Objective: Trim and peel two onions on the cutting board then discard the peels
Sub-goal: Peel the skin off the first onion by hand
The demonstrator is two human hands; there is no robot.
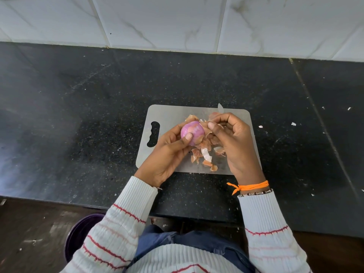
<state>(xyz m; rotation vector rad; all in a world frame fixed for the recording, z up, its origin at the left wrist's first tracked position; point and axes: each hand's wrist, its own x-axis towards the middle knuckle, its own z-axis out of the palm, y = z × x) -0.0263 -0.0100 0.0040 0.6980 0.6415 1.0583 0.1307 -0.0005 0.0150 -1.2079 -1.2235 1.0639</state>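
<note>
Over the cutting board (169,115), the left hand (169,152) grips a purple onion (192,133); the right hand (234,140) pinches its skin (211,125), loose peels (204,154) lying beneath.

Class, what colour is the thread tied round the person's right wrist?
Orange thread, plain in the head view.

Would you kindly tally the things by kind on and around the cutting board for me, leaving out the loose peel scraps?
Onion, held in the left hand: 1
Cutting board: 1
Knife, only its blade tip showing behind the right hand, which pinches peel: 1
Purple bin on the floor: 1
Total: 4
</note>
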